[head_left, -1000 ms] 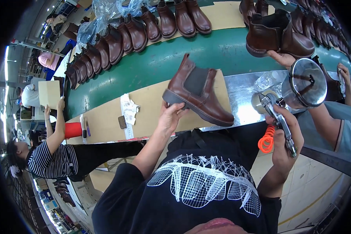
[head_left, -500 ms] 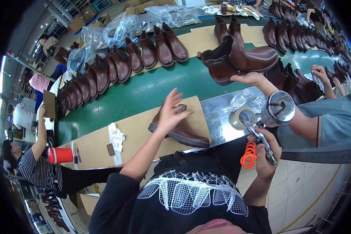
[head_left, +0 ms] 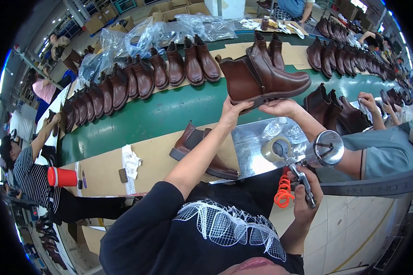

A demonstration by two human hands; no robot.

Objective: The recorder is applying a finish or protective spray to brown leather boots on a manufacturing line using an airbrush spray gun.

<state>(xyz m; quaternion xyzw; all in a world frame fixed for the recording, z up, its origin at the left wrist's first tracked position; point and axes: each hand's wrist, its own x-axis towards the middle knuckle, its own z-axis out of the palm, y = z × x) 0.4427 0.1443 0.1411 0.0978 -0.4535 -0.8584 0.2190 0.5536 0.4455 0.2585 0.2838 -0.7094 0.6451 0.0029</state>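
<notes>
A shiny brown boot (head_left: 265, 78) is up in the air over the green table (head_left: 170, 111), at about 1 o'clock from the middle of the view, with its toe aimed at 3 o'clock. The left hand (head_left: 232, 113) is curled under the heel end, with its thumb on the side of the sole; some of its fingers are hidden. Another person's hand (head_left: 280, 108), flat and palm up, is under the same boot, just to the 3 o'clock side of the left hand. The right hand (head_left: 303, 205) is wrapped around the handle of a silver spray gun (head_left: 300, 174) at 4 o'clock. The gun has a round metal pot (head_left: 326, 147) on it, and a curly orange hose (head_left: 283, 195) hangs near it. A second boot (head_left: 221, 168) is by the middle, on tan cardboard (head_left: 101, 167), partly behind the left arm. A roll of tape (head_left: 266, 151) is at 3 o'clock, close to the gun's tip. A white cloth (head_left: 131, 162) and a red tub (head_left: 64, 177) are out toward 8 o'clock. A long row of boots (head_left: 119, 83) bends away at 10 o'clock.
</notes>
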